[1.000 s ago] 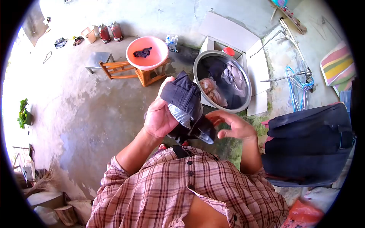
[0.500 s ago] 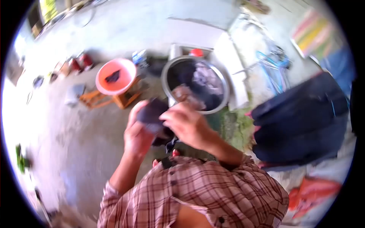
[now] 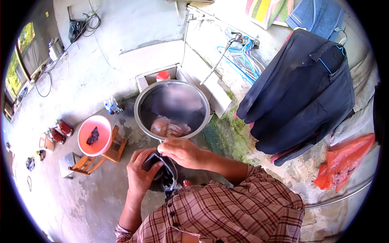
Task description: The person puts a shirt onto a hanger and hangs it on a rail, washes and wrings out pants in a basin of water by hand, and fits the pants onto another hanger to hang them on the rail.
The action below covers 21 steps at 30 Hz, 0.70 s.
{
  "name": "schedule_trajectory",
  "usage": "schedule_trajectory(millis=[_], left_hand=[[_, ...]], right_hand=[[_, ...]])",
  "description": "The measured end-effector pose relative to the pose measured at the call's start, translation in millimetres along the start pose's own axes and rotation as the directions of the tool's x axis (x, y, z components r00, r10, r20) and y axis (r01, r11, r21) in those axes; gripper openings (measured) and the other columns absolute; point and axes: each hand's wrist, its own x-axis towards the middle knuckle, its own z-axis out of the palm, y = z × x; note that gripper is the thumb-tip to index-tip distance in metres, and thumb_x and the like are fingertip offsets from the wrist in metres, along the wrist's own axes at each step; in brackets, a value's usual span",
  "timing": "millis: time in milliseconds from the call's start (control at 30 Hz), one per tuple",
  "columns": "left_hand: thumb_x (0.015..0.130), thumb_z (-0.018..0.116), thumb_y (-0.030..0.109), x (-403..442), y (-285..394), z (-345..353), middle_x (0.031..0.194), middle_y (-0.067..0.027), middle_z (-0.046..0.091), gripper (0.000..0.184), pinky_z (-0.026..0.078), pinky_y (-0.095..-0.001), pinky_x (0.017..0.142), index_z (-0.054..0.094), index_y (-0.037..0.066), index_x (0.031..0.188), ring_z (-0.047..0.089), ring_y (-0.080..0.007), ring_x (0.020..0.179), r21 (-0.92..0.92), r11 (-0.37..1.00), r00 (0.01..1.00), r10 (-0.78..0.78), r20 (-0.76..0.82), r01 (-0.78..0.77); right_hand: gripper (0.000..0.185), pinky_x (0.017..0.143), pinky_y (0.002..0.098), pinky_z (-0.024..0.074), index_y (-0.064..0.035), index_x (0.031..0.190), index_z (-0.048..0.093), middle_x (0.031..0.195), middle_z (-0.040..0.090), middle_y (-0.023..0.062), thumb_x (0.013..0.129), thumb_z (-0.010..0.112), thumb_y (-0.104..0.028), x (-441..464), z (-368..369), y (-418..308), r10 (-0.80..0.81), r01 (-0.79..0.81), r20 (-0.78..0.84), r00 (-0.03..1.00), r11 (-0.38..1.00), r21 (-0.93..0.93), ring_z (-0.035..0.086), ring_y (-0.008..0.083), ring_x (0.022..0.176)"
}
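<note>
Between my two hands is a dark garment [image 3: 175, 172], its edge stretched into an open loop. My left hand [image 3: 139, 170] grips the loop's left side, thumb inside the opening. At the upper right edge, my right hand [image 3: 184, 153] pinches the cloth. What kind of garment it is cannot be made out. Just beyond my hands stands a large metal basin [image 3: 138, 115] with dark water and wet clothes; a pinkish cloth [image 3: 166, 126] lies at its near side.
Left, a pink basin [image 3: 84, 149] holding a small dark cloth [image 3: 93, 135] sits on a wooden stool [image 3: 115, 148]. Dark clothes [image 3: 300, 89] hang at right, above a red plastic bag [image 3: 344, 162]. Behind the metal basin are a red-lidded container [image 3: 163, 75], blue hangers [image 3: 247, 58] and a tap [image 3: 235, 37].
My view has shifted, with the metal basin now further left and lower. The garment, bunched before, is now spread into a loop between my hands.
</note>
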Motion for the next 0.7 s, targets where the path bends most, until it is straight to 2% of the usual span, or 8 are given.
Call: schedule_trajectory(millis=[133, 233, 267, 333, 400, 533, 633, 700], left_hand=[[0.072, 0.074, -0.002, 9, -15, 11, 0.076, -0.0123, 0.061, 0.019, 0.048, -0.0311, 0.064, 0.061, 0.000, 0.086, 0.060, -0.0243, 0.068, 0.040, 0.999, 1.000, -0.026, 0.013, 0.025], [0.075, 0.072, -0.001, 13, -10, 16, 0.073, -0.0141, 0.060, 0.015, 0.046, -0.0319, 0.061, 0.059, 0.000, 0.083, 0.058, -0.0240, 0.063, 0.085, 0.996, 0.999, -0.031, 0.025, 0.028], [0.075, 0.072, 0.000, 11, -14, 17, 0.073, -0.0138, 0.060, 0.015, 0.046, -0.0320, 0.061, 0.059, 0.000, 0.083, 0.058, -0.0241, 0.063, 0.087, 0.994, 0.996, -0.074, 0.038, 0.071], [0.077, 0.071, 0.001, 11, -15, 19, 0.072, -0.0136, 0.061, 0.013, 0.047, -0.0322, 0.060, 0.060, 0.000, 0.084, 0.059, -0.0240, 0.063, 0.080, 0.992, 0.993, -0.107, 0.056, 0.103], [0.077, 0.071, 0.001, 11, -17, 20, 0.073, -0.0139, 0.062, 0.013, 0.047, -0.0315, 0.061, 0.061, 0.000, 0.085, 0.060, -0.0234, 0.064, 0.097, 0.991, 0.994, -0.100, 0.046, 0.095], [0.078, 0.068, -0.001, 17, -3, 17, 0.076, -0.0099, 0.066, 0.015, 0.050, -0.0273, 0.067, 0.064, 0.001, 0.093, 0.064, -0.0155, 0.072, 0.086, 0.987, 0.991, -0.134, 0.002, 0.134], [0.079, 0.065, -0.001, 20, -9, 18, 0.078, -0.0079, 0.068, 0.016, 0.050, -0.0257, 0.068, 0.066, 0.001, 0.094, 0.065, -0.0121, 0.073, 0.111, 0.984, 0.990, -0.141, -0.008, 0.142], [0.078, 0.065, -0.001, 24, -9, 19, 0.079, -0.0094, 0.068, 0.016, 0.051, -0.0273, 0.068, 0.067, 0.001, 0.094, 0.066, -0.0156, 0.074, 0.122, 0.979, 0.987, -0.163, 0.000, 0.162]], right_hand=[[0.017, 0.067, 0.0320, 0.0487, -0.0050, 0.098, 0.058, 0.084, 0.061, 0.0094, 0.085, 0.068, -0.007, 1, -42, 13, 0.192, -0.221, 0.189, 0.963, 0.965, 0.143, 0.063, 0.0199, 0.074], [0.011, 0.062, 0.0274, 0.0473, -0.0061, 0.099, 0.063, 0.079, 0.062, 0.0043, 0.088, 0.063, -0.009, -17, -112, 89, 0.551, -0.550, -0.033, 0.834, 0.834, 0.027, 0.058, 0.0116, 0.069], [0.011, 0.060, 0.0325, 0.0464, -0.0073, 0.096, 0.061, 0.077, 0.060, 0.0056, 0.086, 0.063, -0.007, -29, -142, 135, 0.458, -0.495, -0.235, 0.858, 0.859, -0.134, 0.056, 0.0167, 0.065], [0.019, 0.067, 0.0371, 0.0490, -0.0073, 0.099, 0.060, 0.086, 0.062, 0.0133, 0.081, 0.059, -0.001, -53, -224, 204, 0.478, -0.686, -0.548, 0.686, 0.676, -0.269, 0.060, 0.0257, 0.077], [0.023, 0.078, 0.0443, 0.0490, -0.0057, 0.101, 0.059, 0.096, 0.063, 0.0185, 0.078, 0.058, -0.006, -65, -300, 211, 0.245, -0.669, -0.623, 0.742, 0.321, -0.670, 0.060, 0.0377, 0.089], [0.023, 0.092, 0.0436, 0.0469, -0.0004, 0.106, 0.060, 0.107, 0.065, 0.0202, 0.086, 0.051, -0.009, -104, -372, 222, 0.348, -0.627, -0.707, 0.616, -0.327, -0.707, 0.062, 0.0324, 0.104], [0.024, 0.083, 0.0423, 0.0531, -0.0037, 0.101, 0.069, 0.106, 0.069, 0.0160, 0.086, 0.052, -0.011, -104, -384, 199, 0.674, -0.617, -0.679, 0.292, -0.409, -0.672, 0.067, 0.0309, 0.099], [0.024, 0.078, 0.0418, 0.0558, -0.0049, 0.096, 0.072, 0.101, 0.070, 0.0156, 0.087, 0.053, -0.014, -124, -399, 210, 0.701, -0.545, -0.626, 0.342, -0.394, -0.740, 0.068, 0.0318, 0.096]])
